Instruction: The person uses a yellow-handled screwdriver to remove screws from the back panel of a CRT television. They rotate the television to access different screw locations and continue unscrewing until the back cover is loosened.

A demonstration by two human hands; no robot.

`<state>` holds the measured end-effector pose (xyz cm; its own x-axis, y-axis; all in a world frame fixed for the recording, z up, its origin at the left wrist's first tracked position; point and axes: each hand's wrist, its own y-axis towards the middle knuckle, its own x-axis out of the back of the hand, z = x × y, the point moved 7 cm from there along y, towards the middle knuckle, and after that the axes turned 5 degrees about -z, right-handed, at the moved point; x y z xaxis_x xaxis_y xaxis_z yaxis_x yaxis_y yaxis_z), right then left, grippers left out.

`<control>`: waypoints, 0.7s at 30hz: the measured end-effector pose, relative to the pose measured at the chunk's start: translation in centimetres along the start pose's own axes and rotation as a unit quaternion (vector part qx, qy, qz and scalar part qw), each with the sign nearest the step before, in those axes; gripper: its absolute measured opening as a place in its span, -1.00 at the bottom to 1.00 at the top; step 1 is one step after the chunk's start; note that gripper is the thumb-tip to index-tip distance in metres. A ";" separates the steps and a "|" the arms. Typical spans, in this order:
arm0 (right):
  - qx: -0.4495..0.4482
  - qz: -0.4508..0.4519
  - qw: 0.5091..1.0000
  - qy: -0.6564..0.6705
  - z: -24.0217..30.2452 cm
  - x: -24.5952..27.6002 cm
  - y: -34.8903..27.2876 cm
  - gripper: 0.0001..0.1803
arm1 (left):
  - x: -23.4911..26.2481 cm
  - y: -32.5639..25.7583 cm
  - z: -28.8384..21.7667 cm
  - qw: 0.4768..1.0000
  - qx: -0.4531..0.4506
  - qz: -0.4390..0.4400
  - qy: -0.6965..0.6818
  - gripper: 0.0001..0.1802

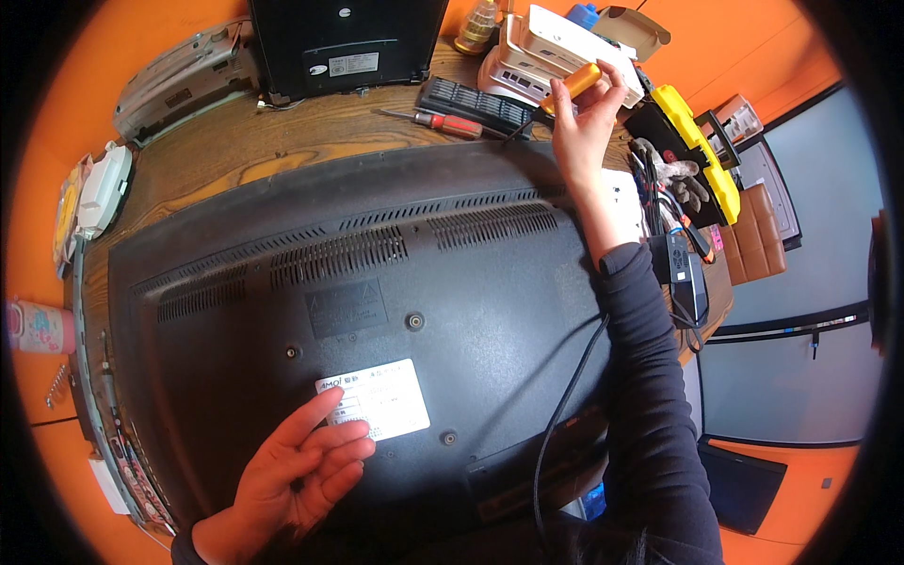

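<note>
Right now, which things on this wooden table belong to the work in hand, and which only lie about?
In use:
- large black flat television, back side up
- orange-handled screwdriver, held in the right hand
- left hand, open, resting on the television back near its white label

Lying about:
- red-handled screwdriver
- yellow-and-black tool case
- grey work gloves
- white router box

Two screwdrivers [570, 87], one television [377, 311]

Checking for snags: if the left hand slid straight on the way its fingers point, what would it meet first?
Probably the white label on the TV back panel: the left hand points up and right, its index fingertip already at the label's edge, though its height above it is unclear.
</note>
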<state>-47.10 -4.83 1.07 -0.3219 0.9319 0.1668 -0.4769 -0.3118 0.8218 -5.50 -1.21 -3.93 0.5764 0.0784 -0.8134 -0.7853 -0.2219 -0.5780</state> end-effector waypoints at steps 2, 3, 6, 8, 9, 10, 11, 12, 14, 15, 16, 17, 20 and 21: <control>-0.018 -0.004 0.998 0.060 -0.1 -0.2 0.0 -0.44 | 0.0 0.0 0.0 1.000 -0.002 -0.002 0.006 -0.47; -0.034 -0.001 0.994 0.106 -0.3 -0.4 0.0 -0.43 | 0.0 0.0 0.0 1.000 -0.003 -0.003 0.009 -0.47; -0.043 0.019 0.986 0.159 -0.3 -0.8 -0.1 -0.45 | 0.0 0.1 0.0 1.000 -0.006 -0.004 0.013 -0.47; -0.029 0.029 0.993 0.107 -0.2 -0.8 -0.1 -0.48 | 0.0 0.1 0.0 1.000 -0.006 -0.003 0.013 -0.47; -0.017 0.029 0.998 0.051 -0.2 -0.7 0.0 -0.49 | 0.0 0.1 0.0 1.000 -0.006 0.000 0.011 -0.47; -0.017 0.015 1.000 -0.001 -0.3 -0.4 0.0 -0.49 | -0.2 0.1 0.0 1.000 -0.006 0.015 0.000 -0.47; -0.006 0.027 0.999 0.020 -0.1 -0.5 0.0 -0.47 | 0.0 0.1 0.0 1.000 -0.006 0.009 0.006 -0.47; -0.005 0.026 0.999 0.045 0.0 -0.5 0.0 -0.46 | -0.1 0.1 0.0 1.000 -0.005 0.014 0.004 -0.47; -0.013 0.035 0.996 0.081 0.0 -0.5 0.1 -0.41 | -0.2 0.2 0.0 1.000 -0.005 0.023 -0.001 -0.48; -0.022 0.045 0.994 0.093 0.0 -0.6 0.0 -0.38 | -0.2 0.2 0.0 1.000 -0.004 0.026 -0.003 -0.48; -0.027 0.062 0.992 0.109 0.1 -0.8 0.0 -0.36 | -0.3 0.2 0.0 0.999 -0.003 0.037 -0.014 -0.48; -0.009 0.053 0.998 0.040 0.3 -0.6 0.0 -0.36 | -0.2 0.2 0.0 1.000 -0.003 0.029 -0.007 -0.48; 0.027 0.041 0.995 -0.085 0.9 -0.2 0.0 -0.36 | -0.1 0.2 0.0 1.000 -0.001 0.029 -0.012 -0.48; 0.021 0.034 0.996 -0.081 0.9 0.0 0.0 -0.37 | -0.1 0.2 0.0 1.000 -0.001 0.027 -0.011 -0.48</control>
<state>-46.34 -4.69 1.55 -0.2150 0.9278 0.3049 -0.4232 -0.3699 0.8271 -5.70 -1.23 -4.01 0.5275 0.0876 -0.8450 -0.8149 -0.2288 -0.5325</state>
